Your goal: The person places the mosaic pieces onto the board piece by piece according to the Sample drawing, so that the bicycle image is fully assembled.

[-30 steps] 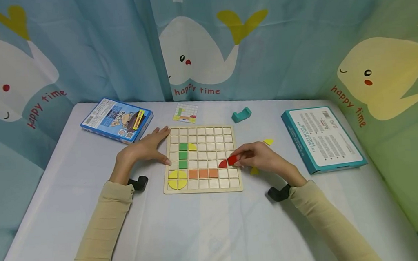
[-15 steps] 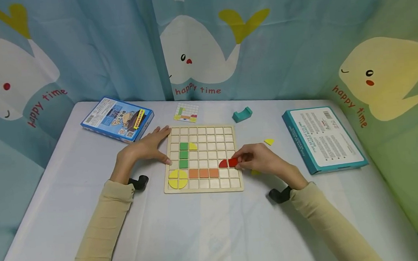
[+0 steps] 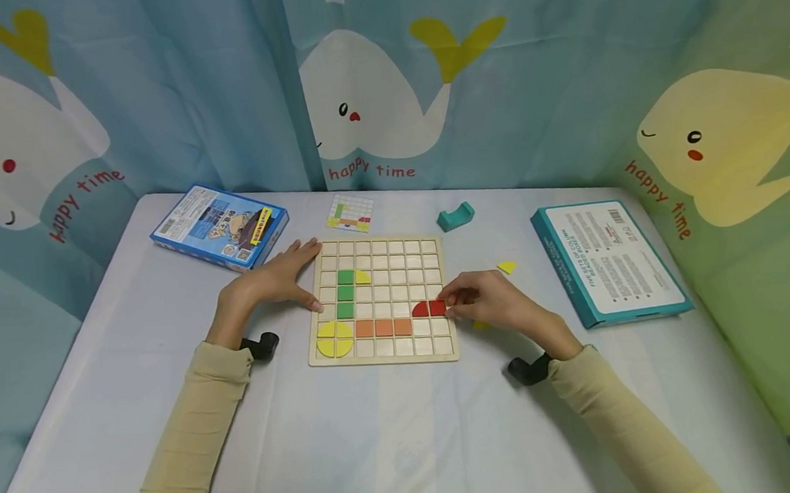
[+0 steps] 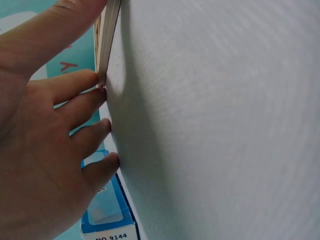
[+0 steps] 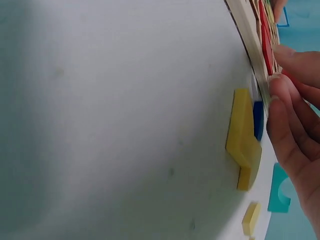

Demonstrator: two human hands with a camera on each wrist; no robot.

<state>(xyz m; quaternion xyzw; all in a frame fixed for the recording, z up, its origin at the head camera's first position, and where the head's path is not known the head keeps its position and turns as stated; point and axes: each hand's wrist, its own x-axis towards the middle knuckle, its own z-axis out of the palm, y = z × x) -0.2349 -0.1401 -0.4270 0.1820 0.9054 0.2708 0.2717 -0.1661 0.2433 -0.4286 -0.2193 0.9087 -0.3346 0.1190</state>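
Observation:
A wooden grid board (image 3: 384, 362) lies flat on the table. My left hand (image 3: 268, 280) spreads over its left edge, thumb and fingertips touching the frame. At the board's right side, my right hand (image 3: 486, 297) has its thumb and fingertips at a red square tile (image 3: 436, 308), which lies in a cell beside a red quarter-round tile (image 3: 420, 310). Green square tiles (image 3: 345, 292) form a column, with a yellow quarter-round (image 3: 363, 277) at its top right. Orange tiles (image 3: 384, 328) run in a row next to a yellow circle of quarter pieces (image 3: 335, 339).
A pattern card (image 3: 350, 213) and a teal arched block (image 3: 456, 217) lie behind the board. The blue box (image 3: 221, 226) is back left, the teal box (image 3: 612, 263) right. Loose yellow pieces (image 3: 506, 267) and a blue piece (image 5: 258, 120) lie near my right hand.
My right hand has lowered the red square tile from a tilt to flat in the cell beside the red quarter-round. The left hand stays in place.

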